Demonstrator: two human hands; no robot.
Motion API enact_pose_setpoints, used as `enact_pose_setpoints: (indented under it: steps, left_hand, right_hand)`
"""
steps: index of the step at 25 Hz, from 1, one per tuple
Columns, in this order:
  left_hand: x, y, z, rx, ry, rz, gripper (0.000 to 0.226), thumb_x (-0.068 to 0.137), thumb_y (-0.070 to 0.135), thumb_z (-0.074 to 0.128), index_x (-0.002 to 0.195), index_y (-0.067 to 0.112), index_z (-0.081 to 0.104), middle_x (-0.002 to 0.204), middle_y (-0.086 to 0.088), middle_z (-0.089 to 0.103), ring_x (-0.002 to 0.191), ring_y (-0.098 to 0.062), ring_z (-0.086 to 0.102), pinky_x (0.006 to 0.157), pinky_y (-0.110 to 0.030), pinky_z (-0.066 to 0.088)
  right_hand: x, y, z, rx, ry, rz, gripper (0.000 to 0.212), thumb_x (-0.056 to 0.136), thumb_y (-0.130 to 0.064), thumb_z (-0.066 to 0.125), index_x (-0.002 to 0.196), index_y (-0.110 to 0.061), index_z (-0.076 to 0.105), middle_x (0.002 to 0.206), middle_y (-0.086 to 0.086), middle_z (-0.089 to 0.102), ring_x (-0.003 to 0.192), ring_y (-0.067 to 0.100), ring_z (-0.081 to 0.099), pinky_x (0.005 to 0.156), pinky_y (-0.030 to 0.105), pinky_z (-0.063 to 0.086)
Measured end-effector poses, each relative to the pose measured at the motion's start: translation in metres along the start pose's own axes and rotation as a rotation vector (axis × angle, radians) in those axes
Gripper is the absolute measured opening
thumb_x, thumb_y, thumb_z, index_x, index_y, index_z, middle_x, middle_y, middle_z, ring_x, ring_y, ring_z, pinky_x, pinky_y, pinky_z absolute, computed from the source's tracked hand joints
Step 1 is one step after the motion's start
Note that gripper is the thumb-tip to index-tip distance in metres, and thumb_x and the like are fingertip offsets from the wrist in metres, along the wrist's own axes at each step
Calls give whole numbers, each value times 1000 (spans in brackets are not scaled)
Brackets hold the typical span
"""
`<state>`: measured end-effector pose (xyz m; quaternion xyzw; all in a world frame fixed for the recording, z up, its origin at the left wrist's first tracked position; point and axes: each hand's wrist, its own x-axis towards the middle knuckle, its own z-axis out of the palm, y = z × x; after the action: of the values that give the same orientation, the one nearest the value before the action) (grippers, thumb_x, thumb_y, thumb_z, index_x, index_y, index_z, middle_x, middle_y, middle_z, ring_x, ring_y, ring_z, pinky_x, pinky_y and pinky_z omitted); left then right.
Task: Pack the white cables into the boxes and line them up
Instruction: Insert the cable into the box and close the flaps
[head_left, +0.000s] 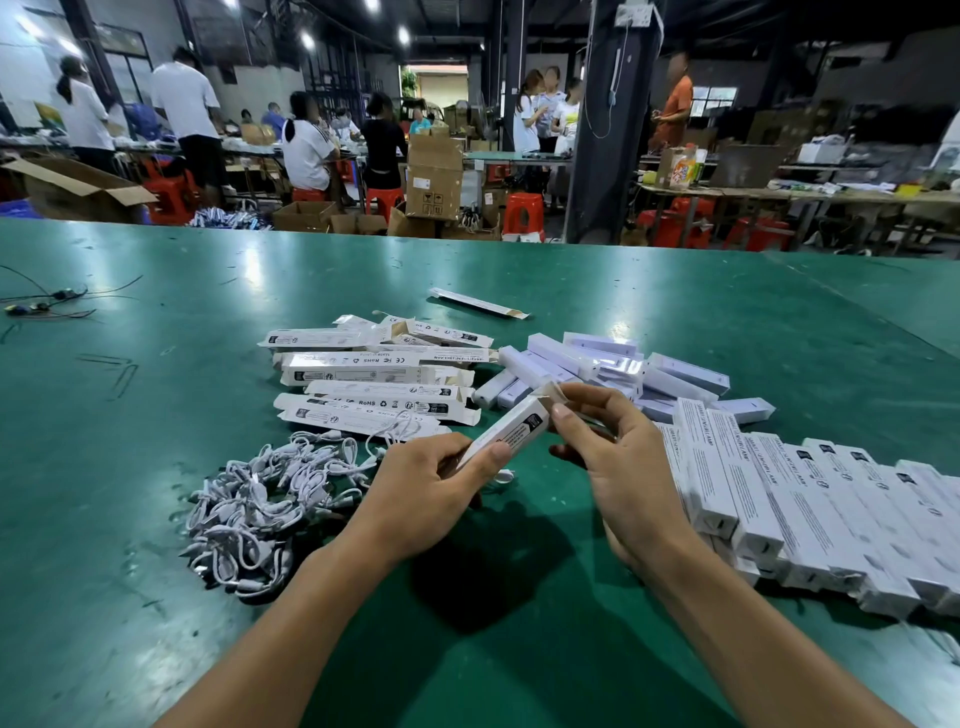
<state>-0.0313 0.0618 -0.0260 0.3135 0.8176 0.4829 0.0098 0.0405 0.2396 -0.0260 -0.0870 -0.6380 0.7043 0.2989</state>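
Both hands are up together on one carton. The left hand (431, 483) is curled round the lower end of the held box (511, 431), thumb on top. The right hand (618, 467) pinches its upper end, right at the open flap. The held box is slim, long and rectangular: matte white card with a black printed label, raw brown card showing inside the flap. It's tilted, flap end up and away from me.

Everything else, going off the held box:
- Left of it and nearer me: the white cables (260, 509), a tangled heap of thin rubbery cords with chunky plugs. Way too knotted to count.
- Just under it, a white loop (504, 474) pokes out by the left hand. I can't tell if it runs into the carton.
- Behind it to the left: the open boxes (374, 374), same white card with printed icons and flaps gaping. Roughly ten, overlapping, so that's no exact count.
- Behind it to the right: a loose heap of closed boxes (613, 364), glossier, lying every which way.
- Right of it: the packed row (810, 509), side by side and touching, at least eight in view.
- Far behind it: one lone box (478, 302), on its own.

All of it sits on a scuffed, shiny green table (208, 270).
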Motion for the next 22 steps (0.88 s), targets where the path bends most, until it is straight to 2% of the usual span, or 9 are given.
enact_pose_setpoints:
  steps: [3,6,8,10,12,15,18,22]
  left_hand:
    - [0,1,-1,-1,-11,-7,58,81,69,53,69,13,64,54,4,55,46,-2,42,46,-17,33]
    - [0,1,-3,-77,-69,-42,60,83,70,54,75,12,68,56,4,58,48,-6,44,48,-20,34]
    - [-1,4,-4,-169,-163,-100,63,80,78,55,85,19,74,65,-2,68,51,-8,48,50,-20,37]
    - [-2,8,-4,-239,-247,-167,60,73,85,54,91,31,75,75,-3,75,54,-10,53,52,-19,41]
    - [-3,11,-6,-286,-292,-209,53,73,85,56,92,39,74,78,-3,76,54,-11,56,51,-19,44]
    - [-4,12,-9,-335,-324,-256,44,71,77,58,93,43,74,79,-4,77,51,-11,58,48,-20,47]
    - [-5,14,-10,-344,-345,-262,49,70,77,58,92,37,77,80,-4,77,51,-11,59,48,-19,47]
    - [-4,13,-10,-325,-334,-249,56,69,79,56,93,32,78,82,-3,77,53,-9,58,51,-18,46]
  right_hand:
    - [-1,-2,1,-3,-1,-39,14,93,-12,72,105,-19,72,101,-1,78,97,14,73,78,24,58]
    - [-1,-5,0,16,-11,-57,19,95,-11,69,103,-27,74,97,-3,77,91,13,73,71,24,58]
    - [-1,-9,-1,-9,-46,-68,30,99,-11,62,106,-38,75,98,-5,75,88,13,72,66,22,56]
    - [-2,-11,-3,-87,-83,-122,35,102,-11,58,112,-41,73,99,-11,74,87,14,72,64,22,56]
    - [-3,-12,-3,-166,-99,-185,31,102,-12,59,112,-38,72,100,-13,73,84,12,71,62,22,56]
    - [-3,-13,-7,-267,-94,-256,27,98,-13,64,103,-38,73,110,-3,65,79,17,69,61,23,55]
    - [2,-13,-16,-487,-99,-382,16,96,-16,68,98,-30,73,111,-7,59,81,22,66,67,27,55]
    - [6,-9,-20,-620,-114,-486,11,98,-18,65,101,-23,74,110,-6,58,83,15,65,71,31,56]
